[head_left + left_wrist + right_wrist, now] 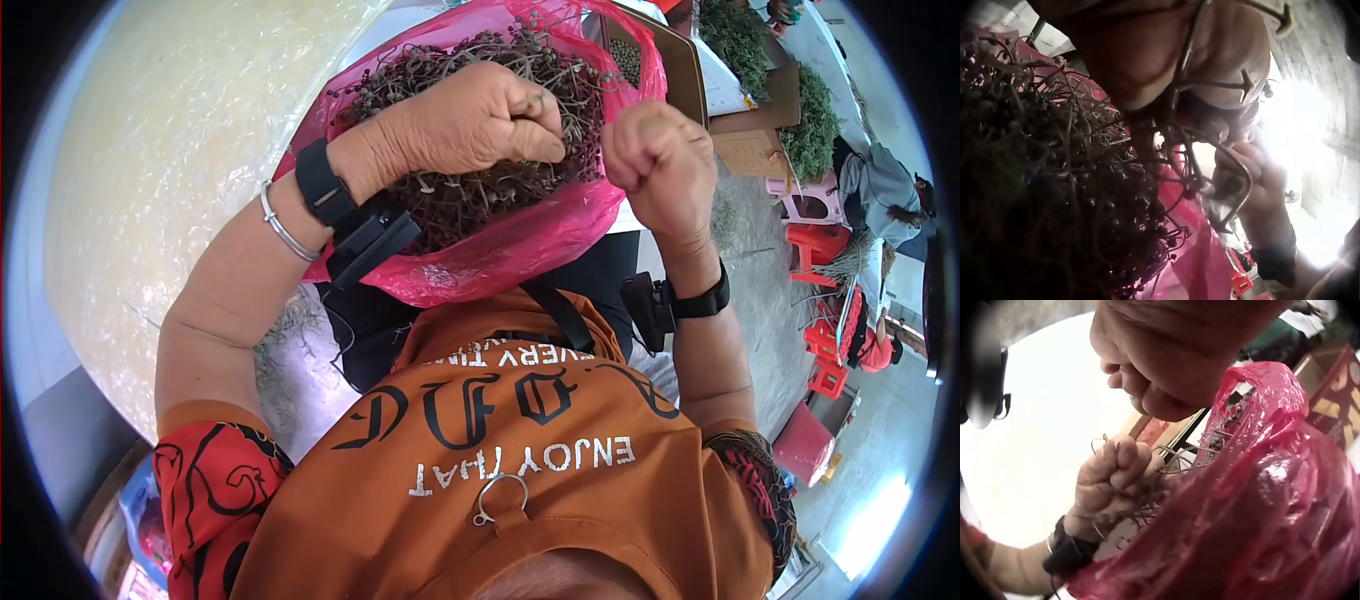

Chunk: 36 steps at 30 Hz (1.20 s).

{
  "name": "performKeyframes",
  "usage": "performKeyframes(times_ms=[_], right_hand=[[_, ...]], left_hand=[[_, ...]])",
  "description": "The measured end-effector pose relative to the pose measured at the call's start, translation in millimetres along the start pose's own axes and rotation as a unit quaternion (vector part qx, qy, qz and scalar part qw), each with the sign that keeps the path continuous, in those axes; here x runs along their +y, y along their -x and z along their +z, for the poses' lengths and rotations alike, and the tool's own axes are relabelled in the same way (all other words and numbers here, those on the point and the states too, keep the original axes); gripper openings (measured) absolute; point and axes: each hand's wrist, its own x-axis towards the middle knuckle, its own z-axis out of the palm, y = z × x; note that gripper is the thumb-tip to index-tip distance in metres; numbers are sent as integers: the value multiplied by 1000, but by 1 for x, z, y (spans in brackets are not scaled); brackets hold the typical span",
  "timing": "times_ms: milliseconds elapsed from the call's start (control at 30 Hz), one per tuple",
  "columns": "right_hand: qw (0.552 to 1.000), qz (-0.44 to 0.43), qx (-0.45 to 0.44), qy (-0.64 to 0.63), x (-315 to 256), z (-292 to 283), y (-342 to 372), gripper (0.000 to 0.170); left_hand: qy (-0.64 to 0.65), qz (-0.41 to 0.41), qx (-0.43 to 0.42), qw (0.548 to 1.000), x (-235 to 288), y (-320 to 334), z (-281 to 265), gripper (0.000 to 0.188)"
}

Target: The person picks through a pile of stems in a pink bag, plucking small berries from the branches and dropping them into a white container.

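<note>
A pink plastic bag (520, 250) stands open before the person's lap, full of dried, branching stems (450, 205) with small round heads. Over this heap is my left hand (470, 118), its fingers curled round a forked dry stem (1188, 81), seen in the left wrist view with its side shoots sticking out below the palm. Just right of it, by the bag's rim, I hold up my right hand (660, 165) with its fingers curled in. Nothing shows between those fingers in the right wrist view, where the palm is partly hidden.
A cardboard box (675, 65) with small round pieces stands behind the bag. Farther right are green plant bunches (735, 45), another carton (755, 150), red stools (815, 250) and other people. A large sheet of shiny clear plastic (170, 150) spreads on the left.
</note>
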Motion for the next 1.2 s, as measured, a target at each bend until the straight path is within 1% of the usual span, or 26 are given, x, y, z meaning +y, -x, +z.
performKeyframes(times_ms=[33, 67, 100, 133, 200, 233, 333, 367, 400, 433, 467, 500, 600, 633, 700, 767, 833, 867, 900, 933, 1000, 1067, 1167, 1200], right_hand=[[992, 2, 1, -129, 1, -5, -1, 7], [967, 4, 2, -256, 1, -5, -2, 8], [966, 2, 3, -257, -2, -2, -1, 8], [969, 32, 35, -241, -4, 0, -1, 9], [969, 93, 97, -206, -10, 9, -2, 12], [969, 94, 95, -206, -9, 10, -3, 12], [983, 115, 35, -139, -4, 12, -7, 11], [983, 114, 34, -138, -1, 15, -7, 11], [998, 49, 40, -27, 3, 21, -6, 9], [995, -18, 46, 85, 7, 27, -5, 9], [976, -85, 51, 195, 9, 33, -5, 11], [976, -85, 50, 196, 10, 37, -6, 11], [971, -134, 57, 192, 10, 47, -6, 17], [971, -134, 57, 192, 11, 46, -5, 17], [957, -150, 83, 235, 15, 44, -4, 12], [949, -158, 95, 256, 15, 41, -4, 9], [922, -145, 68, 352, 12, 35, -2, 10], [905, -138, 53, 399, 11, 33, -2, 10], [905, -138, 53, 399, 9, 32, -3, 10], [882, -165, 32, 440, 6, 32, -5, 11], [827, -218, -7, 518, 1, 31, -8, 13], [833, -218, -13, 508, 0, 30, -9, 14], [844, -221, -25, 488, -1, 31, -10, 16], [870, -170, -6, 462, -2, 32, -8, 17]], left_hand=[[0, 2, -2, 1000, -1, -1, 1, 25], [45, 19, 3, 999, -3, -2, 1, 25], [89, 35, 10, 995, -5, -2, 2, 25], [133, 50, 17, 990, -6, -2, 2, 25], [144, 38, 10, 989, -9, -2, 2, 25], [155, 25, 2, 988, -9, -2, 1, 26], [174, 6, -1, 985, -10, 0, 1, 26], [182, 0, 2, 983, -9, 0, 1, 26], [191, -6, 5, 982, -9, 0, 1, 26], [190, -5, 5, 982, -9, 0, 0, 26], [183, -4, 9, 983, -10, 0, -1, 26], [176, -3, 12, 984, -10, 0, -1, 26], [170, -2, 24, 985, -12, 1, 0, 26], [171, -3, 33, 985, -12, 1, 0, 26], [171, -4, 42, 984, -13, 1, 0, 26], [174, -26, 39, 984, -10, 1, 0, 25], [177, -36, 38, 983, -7, 2, -2, 25], [140, -39, 27, 989, -5, 2, -4, 26], [102, -42, 16, 994, -3, 3, -6, 27], [65, -45, 5, 997, -3, 3, -7, 29], [64, -35, 0, 997, -3, 4, -5, 27], [60, -11, -9, 998, -4, 3, -4, 24], [89, -36, 3, 995, -6, 4, -3, 20], [103, -48, 9, 993, -6, 3, -3, 19]])
